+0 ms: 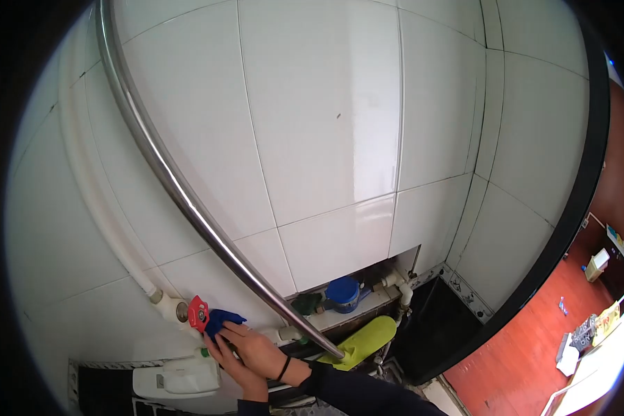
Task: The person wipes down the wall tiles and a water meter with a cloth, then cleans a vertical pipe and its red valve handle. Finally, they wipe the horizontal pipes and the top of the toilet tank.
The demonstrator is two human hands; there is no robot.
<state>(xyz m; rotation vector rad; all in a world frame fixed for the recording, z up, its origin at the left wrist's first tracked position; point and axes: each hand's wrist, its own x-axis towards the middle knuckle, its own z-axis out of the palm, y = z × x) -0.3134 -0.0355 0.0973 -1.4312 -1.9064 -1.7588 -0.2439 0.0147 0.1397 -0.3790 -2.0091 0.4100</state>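
Observation:
A red valve handle [199,313] sits on a white pipe fitting [168,307] low on the tiled wall. Bunched against its right side is a dark blue cloth [222,321]. My right hand [262,352], with a black band at the wrist, has its fingers closed on the cloth from the right. Just below and partly behind it, my left hand [230,369] reaches up, its fingertips closed at the cloth's lower edge. Where the fingers overlap, part of the grip is hidden.
A shiny metal rail [180,192] curves down in front of the wall. A blue-lidded container [343,294] stands in a wall recess, near a yellow-green slipper-shaped object [362,343]. A white plastic bottle [177,378] lies below the valve. Red floor [506,360] shows at right.

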